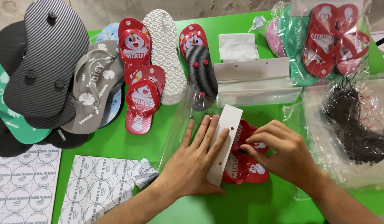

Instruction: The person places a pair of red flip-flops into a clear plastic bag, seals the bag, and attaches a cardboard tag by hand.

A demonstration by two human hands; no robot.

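Head view, surface: green table [117,141], crowded with sandals and packing stock.
Left hand [196,159]: flat, palm down, fingers spread apart; presses a clear plastic bag [179,120] and the left edge of a white card header [225,141]. It grips nothing.
Right hand [283,151]: fingers curled together, tips pinching at the red sandal pair [245,166] just right of the card.
Red sandal pair: lies near centre, partly under the card, between the two hands; cartoon snowman print shows.
Card header: long white strip with punched holes, tilted, top end leaning right.
Far left: stack of dark grey soles [42,62], with a grey flowered sandal [96,87] leaning on it.
Far centre: loose red sandals [140,95], one white sole [165,54] upside down.
Far right: bagged red pair [333,37] on green sandals.
Right: bag of black plastic ties [353,124].
Near left: sheets of round stickers [92,186].
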